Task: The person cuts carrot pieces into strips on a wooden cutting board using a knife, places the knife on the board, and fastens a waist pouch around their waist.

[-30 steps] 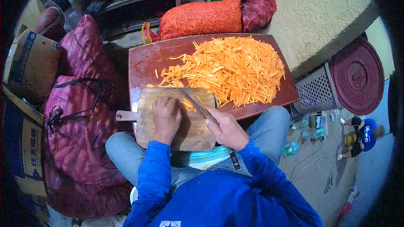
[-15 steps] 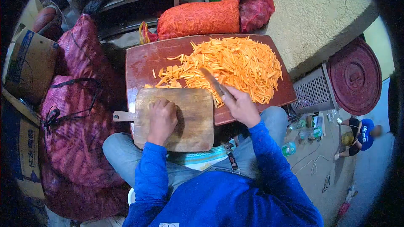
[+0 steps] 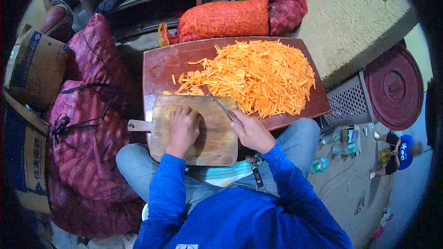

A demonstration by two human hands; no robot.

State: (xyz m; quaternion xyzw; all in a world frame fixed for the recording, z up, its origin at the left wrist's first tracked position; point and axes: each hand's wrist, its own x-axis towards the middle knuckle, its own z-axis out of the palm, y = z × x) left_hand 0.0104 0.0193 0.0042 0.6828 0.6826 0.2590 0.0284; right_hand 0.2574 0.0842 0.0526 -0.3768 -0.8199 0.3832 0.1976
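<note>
My right hand [image 3: 253, 133] grips a knife [image 3: 222, 107] by its handle, with the blade pointing up and left over the far right part of the wooden cutting board [image 3: 219, 145]. On the board's left half rests my left hand [image 3: 183, 127], fingers curled in; whatever may be under them is hidden. The board lies partly over my lap and on the near edge of the reddish-brown table [image 3: 161, 67], its handle to the left. Beyond it a large heap of orange vegetable strips [image 3: 267, 78] covers much of the table.
Red mesh sacks [image 3: 87, 143] bulge on the left, beside cardboard boxes [image 3: 44, 71]. A filled orange-red bag [image 3: 224, 18] lies behind the table. At right stand a perforated basket [image 3: 348, 103] and a maroon lid [image 3: 394, 87]. Another person [image 3: 401, 152] sits farther right.
The knife has come down and left from over the strips to the board's far right part. My left hand stays curled on the board. The whole view has shifted slightly.
</note>
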